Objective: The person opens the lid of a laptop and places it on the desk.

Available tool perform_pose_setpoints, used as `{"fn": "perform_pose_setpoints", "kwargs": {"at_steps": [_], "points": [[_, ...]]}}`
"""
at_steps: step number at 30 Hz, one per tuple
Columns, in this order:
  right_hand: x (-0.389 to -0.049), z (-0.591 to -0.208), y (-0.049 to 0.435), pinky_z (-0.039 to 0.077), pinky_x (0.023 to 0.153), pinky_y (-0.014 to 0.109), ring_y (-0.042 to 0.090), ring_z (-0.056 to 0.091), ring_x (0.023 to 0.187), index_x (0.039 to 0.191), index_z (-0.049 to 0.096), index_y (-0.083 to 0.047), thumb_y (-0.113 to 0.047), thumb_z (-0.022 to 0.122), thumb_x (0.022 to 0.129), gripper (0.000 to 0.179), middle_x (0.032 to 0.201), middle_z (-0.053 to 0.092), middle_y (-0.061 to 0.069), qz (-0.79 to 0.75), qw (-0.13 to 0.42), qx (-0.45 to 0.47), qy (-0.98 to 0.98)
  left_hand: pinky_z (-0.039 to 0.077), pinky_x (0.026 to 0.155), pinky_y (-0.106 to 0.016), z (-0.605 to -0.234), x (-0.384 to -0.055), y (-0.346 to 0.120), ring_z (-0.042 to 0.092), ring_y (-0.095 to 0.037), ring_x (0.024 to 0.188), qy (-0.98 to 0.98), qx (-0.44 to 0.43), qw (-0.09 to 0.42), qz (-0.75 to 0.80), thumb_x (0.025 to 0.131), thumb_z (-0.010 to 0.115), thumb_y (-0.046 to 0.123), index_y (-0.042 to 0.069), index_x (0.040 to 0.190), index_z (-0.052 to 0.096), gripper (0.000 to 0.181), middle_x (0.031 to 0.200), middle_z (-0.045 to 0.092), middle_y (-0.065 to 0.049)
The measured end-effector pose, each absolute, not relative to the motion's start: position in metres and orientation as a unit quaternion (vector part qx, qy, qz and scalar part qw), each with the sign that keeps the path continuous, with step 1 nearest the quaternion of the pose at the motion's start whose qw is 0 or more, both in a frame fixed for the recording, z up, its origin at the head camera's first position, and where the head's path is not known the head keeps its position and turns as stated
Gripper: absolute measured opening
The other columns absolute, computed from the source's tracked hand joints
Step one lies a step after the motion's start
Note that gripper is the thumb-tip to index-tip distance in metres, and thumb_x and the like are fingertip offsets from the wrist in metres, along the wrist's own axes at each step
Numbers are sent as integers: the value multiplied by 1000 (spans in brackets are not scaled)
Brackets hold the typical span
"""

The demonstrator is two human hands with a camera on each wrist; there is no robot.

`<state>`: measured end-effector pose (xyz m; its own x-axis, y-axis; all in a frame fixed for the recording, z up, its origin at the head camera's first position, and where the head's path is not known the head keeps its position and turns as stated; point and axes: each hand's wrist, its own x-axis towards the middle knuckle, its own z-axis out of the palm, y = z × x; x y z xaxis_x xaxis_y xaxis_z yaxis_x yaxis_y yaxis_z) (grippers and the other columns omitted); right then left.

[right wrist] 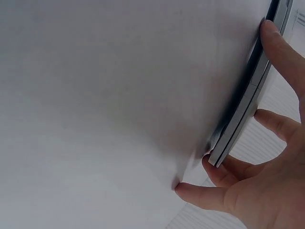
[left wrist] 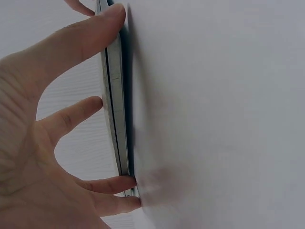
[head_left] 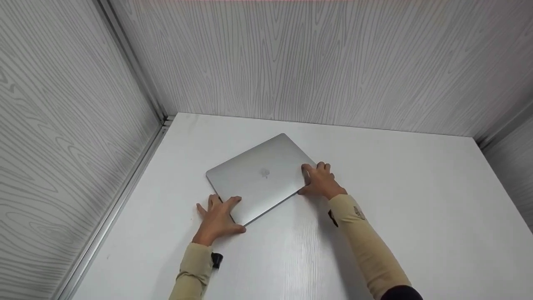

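Observation:
A closed silver laptop with a logo on its lid lies at a slant on the white table. My left hand grips its near left corner: the thumb is at the front edge, the index finger lies on the lid, and other fingers are along the left side. At the right corner, my right hand holds the laptop, thumb at the front edge and index fingertip on the lid. Both wrist views show the laptop's thin edge between thumb and fingers. In the right wrist view, one fingertip touches the tabletop.
Wood-grain panels stand around the table: a back wall, a left wall and a right wall. A metal rail runs along the table's left edge. Beige sleeves cover both forearms.

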<state>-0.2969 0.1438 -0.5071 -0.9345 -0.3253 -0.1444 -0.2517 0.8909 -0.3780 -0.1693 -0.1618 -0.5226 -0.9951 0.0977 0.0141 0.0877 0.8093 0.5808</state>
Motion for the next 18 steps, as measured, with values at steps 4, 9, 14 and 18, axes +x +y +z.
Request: {"fn": "perform_pose_setpoints", "kwargs": {"at_steps": [4, 9, 14, 18], "points": [[-294, -505, 148, 45, 95, 65, 50, 36, 126, 148, 47, -9, -33, 89, 79, 84, 136, 38, 37, -179, 100, -142, 968, -2, 101, -84, -521, -172, -161, 39, -47, 126, 951, 57, 15, 304, 60, 99, 24, 11, 133, 66, 81, 123, 48, -33], [-291, -505, 151, 44, 97, 65, 50, 35, 128, 150, 44, -8, -32, 89, 79, 87, 136, 37, 37, -185, 106, -128, 969, -2, 101, -85, -522, -175, -160, 39, -45, 125, 950, 67, 13, 303, 59, 99, 22, 11, 131, 67, 80, 121, 49, -30], [-287, -506, 157, 42, 96, 66, 53, 31, 129, 149, 43, -5, -30, 88, 79, 87, 136, 35, 40, -193, 117, -116, 967, 0, 99, -86, -524, -178, -157, 40, -44, 124, 950, 83, 21, 299, 60, 98, 23, 11, 131, 67, 79, 121, 50, -28], [-286, -503, 162, 44, 93, 66, 54, 31, 127, 148, 43, -3, -28, 88, 78, 87, 134, 35, 41, -197, 109, -114, 968, 1, 100, -86, -522, -184, -156, 40, -46, 127, 950, 92, 19, 298, 60, 98, 23, 11, 131, 68, 78, 124, 49, -30]]}}
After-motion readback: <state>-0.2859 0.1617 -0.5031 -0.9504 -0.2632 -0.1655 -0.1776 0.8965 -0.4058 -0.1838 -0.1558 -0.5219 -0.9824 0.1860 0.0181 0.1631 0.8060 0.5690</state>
